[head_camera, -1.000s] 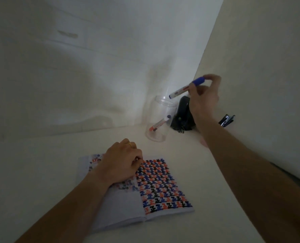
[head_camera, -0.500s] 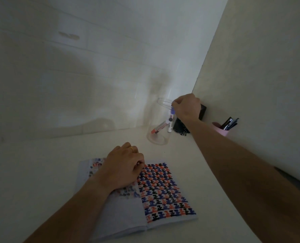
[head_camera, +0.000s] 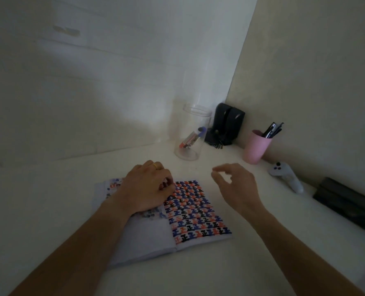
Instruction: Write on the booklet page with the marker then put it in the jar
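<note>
An open booklet (head_camera: 195, 212) lies on the white table, its right page filled with rows of blue, orange and black marks. My left hand (head_camera: 148, 188) presses on the left page near the spine, fingers curled, a ring on one finger. My right hand (head_camera: 236, 185) hovers empty just right of the booklet, fingers loosely apart. A clear jar (head_camera: 193, 133) stands upright in the far corner. Inside it the blue-capped marker (head_camera: 198, 134) leans next to an orange-tipped one.
Black speakers (head_camera: 227, 123) stand in the corner behind the jar. A pink cup (head_camera: 256, 146) with dark pens sits to the right by the wall. A white controller (head_camera: 288, 176) and a dark flat object (head_camera: 348, 205) lie along the right wall.
My right hand carried the blue-capped marker to the jar, dropped it in, then drew back toward the booklet, empty. My left hand stayed on the page.
</note>
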A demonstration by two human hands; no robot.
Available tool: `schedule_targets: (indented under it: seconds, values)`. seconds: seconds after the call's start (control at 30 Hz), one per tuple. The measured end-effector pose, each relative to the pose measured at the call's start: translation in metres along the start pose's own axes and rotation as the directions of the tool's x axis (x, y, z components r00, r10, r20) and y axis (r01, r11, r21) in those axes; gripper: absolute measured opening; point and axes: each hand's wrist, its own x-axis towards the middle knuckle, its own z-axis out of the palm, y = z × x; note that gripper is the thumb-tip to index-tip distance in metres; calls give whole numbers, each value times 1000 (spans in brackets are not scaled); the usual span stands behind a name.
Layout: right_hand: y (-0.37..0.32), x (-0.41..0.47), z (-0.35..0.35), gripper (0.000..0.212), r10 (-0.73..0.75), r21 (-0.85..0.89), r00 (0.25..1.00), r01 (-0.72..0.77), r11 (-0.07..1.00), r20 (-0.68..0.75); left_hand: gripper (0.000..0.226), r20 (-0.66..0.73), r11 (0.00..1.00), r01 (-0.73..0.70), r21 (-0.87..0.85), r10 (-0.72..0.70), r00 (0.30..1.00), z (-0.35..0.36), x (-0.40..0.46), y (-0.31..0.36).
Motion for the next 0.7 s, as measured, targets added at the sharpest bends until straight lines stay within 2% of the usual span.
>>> schedule_targets:
  seconds: [0.1, 0.23, 0.37, 0.63, 0.7]
  values:
    - [16, -29, 8, 29, 23, -64, 996, -18, 998, 81, 46, 80, 997, 42, -59, -37, 996, 0, -4, 3]
    - [26, -40, 21, 30, -77, -193, 990, 98, 976, 115, 38, 149, 994, 52, -91, -38, 988, 5, -6, 5]
    - [33, -37, 26, 30, -81, -187, 994, 95, 978, 79, 29, 150, 991, 65, -113, -48, 987, 7, -4, 4]
    - [32, -37, 25, 31, -54, -172, 993, 72, 982, 107, 28, 119, 991, 56, -123, -42, 992, 3, -4, 7]
    - [31, -36, 25, 30, -22, -120, 995, 33, 992, 94, 28, 121, 990, 54, -128, -39, 992, 3, -5, 7]
